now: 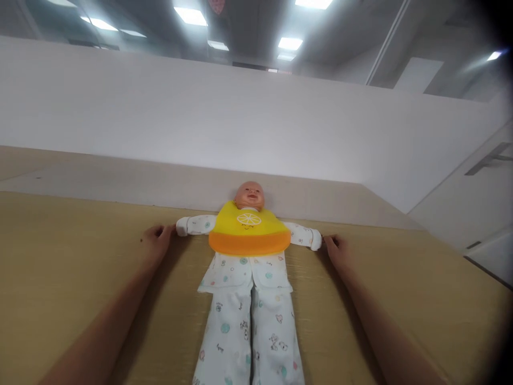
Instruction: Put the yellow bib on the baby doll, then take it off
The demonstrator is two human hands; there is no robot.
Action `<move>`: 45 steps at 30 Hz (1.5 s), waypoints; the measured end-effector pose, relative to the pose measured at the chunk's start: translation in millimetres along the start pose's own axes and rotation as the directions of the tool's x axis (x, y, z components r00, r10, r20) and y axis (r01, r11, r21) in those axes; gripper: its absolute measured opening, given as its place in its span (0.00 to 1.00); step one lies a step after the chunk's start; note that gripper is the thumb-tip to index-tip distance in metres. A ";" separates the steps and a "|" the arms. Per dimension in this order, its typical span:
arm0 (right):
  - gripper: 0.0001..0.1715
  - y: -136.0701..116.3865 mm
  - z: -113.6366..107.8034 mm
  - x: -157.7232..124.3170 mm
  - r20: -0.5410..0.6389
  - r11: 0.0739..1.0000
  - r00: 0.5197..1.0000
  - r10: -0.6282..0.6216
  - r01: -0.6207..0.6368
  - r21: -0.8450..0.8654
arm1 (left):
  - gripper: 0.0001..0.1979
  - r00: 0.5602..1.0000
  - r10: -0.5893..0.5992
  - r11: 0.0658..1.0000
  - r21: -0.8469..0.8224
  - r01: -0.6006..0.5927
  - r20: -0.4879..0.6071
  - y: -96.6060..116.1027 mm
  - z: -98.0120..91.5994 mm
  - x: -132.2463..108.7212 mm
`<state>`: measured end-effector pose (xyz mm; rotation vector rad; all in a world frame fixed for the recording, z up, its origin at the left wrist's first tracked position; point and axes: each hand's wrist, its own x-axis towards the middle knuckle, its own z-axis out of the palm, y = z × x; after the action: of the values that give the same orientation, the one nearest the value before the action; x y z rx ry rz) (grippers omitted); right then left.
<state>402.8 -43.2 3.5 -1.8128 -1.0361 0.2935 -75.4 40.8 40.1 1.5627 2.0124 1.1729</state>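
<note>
Spreading sleeves, apparently — left hand and right hand at opposite cuffs, pinch unclear. Doll face-up, mid-table — best tugged lightly, evenly, bib centred.

table, tan, filling the foreground; strip, pale, along its far edge; wall, white, across the back; lights, several, rectangular, lit, above the wall; door, white, at right, with handle, grey; reddish item, top edge, partly cut off.
</note>
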 end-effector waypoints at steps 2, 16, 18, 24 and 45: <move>0.17 -0.7 0.4 -0.8 0.035 1.000 0.999 -0.018 0.019 -0.012 | 0.16 1.000 0.005 0.999 0.034 -0.005 0.011 0.8 -5.4 1.8; 0.19 7.1 2.9 2.2 0.084 0.999 0.996 -0.030 0.029 0.014 | 0.16 0.996 0.032 0.992 0.119 -0.042 0.084 9.2 -5.3 2.0; 0.19 8.1 3.6 3.1 0.082 0.999 0.996 -0.029 0.027 0.025 | 0.16 0.996 0.028 0.990 0.135 -0.040 0.084 9.7 -5.8 1.6; 0.20 9.6 4.1 5.8 0.088 0.999 0.996 -0.029 0.027 0.022 | 0.16 0.996 0.019 0.986 0.161 -0.033 0.092 9.1 -4.7 1.7; 0.19 31.8 13.9 14.7 0.045 0.992 0.991 -0.127 0.128 -0.013 | 0.19 0.997 -0.001 0.961 0.275 -0.020 0.075 -1.8 -1.9 11.5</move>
<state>419.9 -27.9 -26.5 -1.7523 -1.1825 0.2490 -81.8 50.5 42.3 1.7174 2.1947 0.8503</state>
